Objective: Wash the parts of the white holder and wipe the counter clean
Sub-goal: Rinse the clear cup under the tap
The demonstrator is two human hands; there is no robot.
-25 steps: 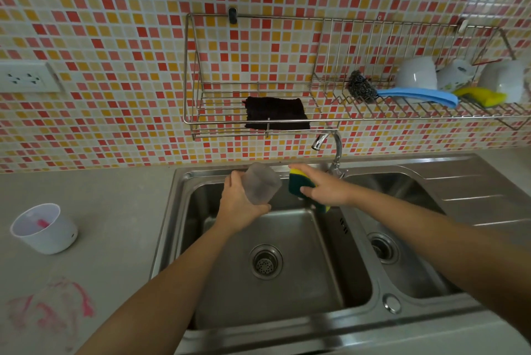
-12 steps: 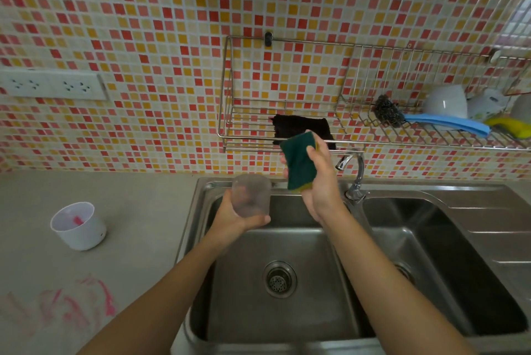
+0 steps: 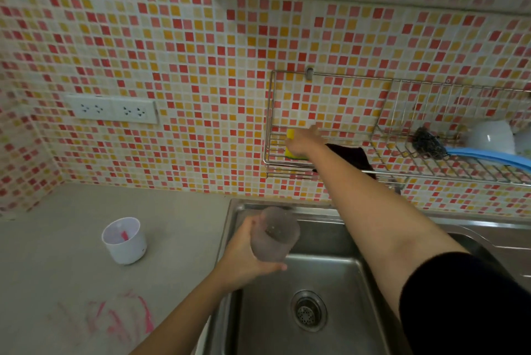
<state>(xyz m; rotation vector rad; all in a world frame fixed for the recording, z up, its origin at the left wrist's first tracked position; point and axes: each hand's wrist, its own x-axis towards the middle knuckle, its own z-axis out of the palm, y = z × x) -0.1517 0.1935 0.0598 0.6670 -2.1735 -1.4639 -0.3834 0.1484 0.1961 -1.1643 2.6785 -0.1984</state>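
A frosted translucent cup (image 3: 274, 235), apparently 1 part of the white holder, is gripped around its side by the left hand (image 3: 247, 254) and held tilted over the near-left corner of the steel sink (image 3: 324, 297). The right hand (image 3: 300, 140) is stretched up to the wire wall rack (image 3: 330, 150), where a yellow sponge (image 3: 290, 143) is pressed under the fingers, just beside a dark cloth (image 3: 349, 157); whether the sponge is clasped or merely rested upon cannot be told.

The white outer cup (image 3: 125, 239) is left standing on the grey counter (image 3: 57, 254), with a pink smear inside, and pink stains (image 3: 123, 317) are spread on the counter nearer the camera.

The frosted cup is judged light, stiff and thin-walled plastic (probably slick if wet), so a wrap around the body with the thumb opposed is favoured over a pinch at the rim. The outer cup looks equally light and is best taken around its waist.
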